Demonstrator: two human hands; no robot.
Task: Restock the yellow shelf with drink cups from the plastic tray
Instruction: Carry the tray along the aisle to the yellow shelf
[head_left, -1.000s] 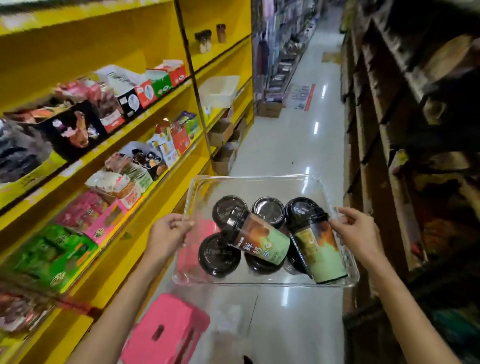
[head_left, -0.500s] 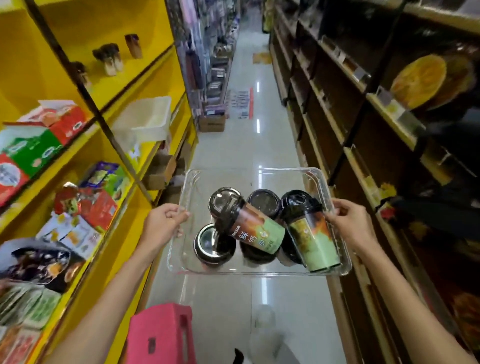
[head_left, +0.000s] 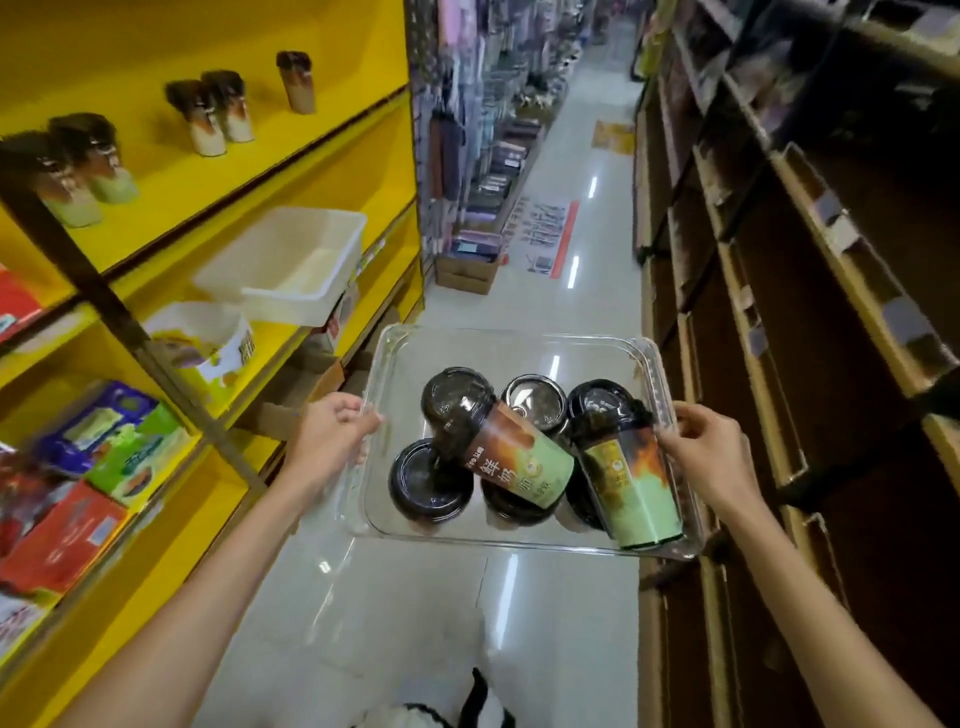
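I hold a clear plastic tray (head_left: 509, 348) level over the aisle floor. My left hand (head_left: 332, 434) grips its left rim and my right hand (head_left: 711, 457) grips its right rim. Several drink cups with black lids lie in the tray; two lie tipped on top, one in the middle (head_left: 514, 460) and one at the right (head_left: 634, 483). The yellow shelf (head_left: 218, 171) stands to my left, with several drink cups (head_left: 218, 111) upright on its upper board.
A white empty bin (head_left: 291, 260) sits on the yellow shelf's middle board, a white tub (head_left: 208, 338) beside it. Boxed goods (head_left: 104, 441) fill the lower left boards. Dark brown shelving (head_left: 810, 312) lines the right side. Cardboard boxes (head_left: 467, 273) stand on the floor farther down the aisle.
My view has advanced along the aisle and turned left; the upper board with cups has come nearer. Both hands keep their grip on the tray; the pink stool has dropped out of view.
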